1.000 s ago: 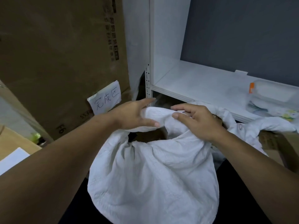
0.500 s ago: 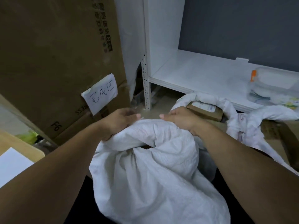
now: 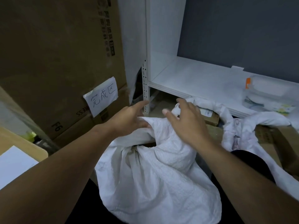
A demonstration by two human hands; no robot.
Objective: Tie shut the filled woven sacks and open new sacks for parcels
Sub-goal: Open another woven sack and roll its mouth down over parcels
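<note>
Fingers (image 3: 140, 104) of the left hand (image 3: 129, 120) are lying straight, its thumb side pressing the sack's (image 3: 153, 183) gathered mouth, probably pinning the fold. The right hand (image 3: 186, 126) is spreading loose over the other fold, gripping nothing. The sack is sitting between both arms, a gap showing, so the tie is looking unfinished. 1 open sack (image 3: 242, 131) is waiting below the shelf (image 3: 194, 78).

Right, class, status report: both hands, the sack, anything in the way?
Left hand open, touching the sack top. Right hand open, spread over it. Neck gathered, small gap showing. Second sack close on the right.
</note>
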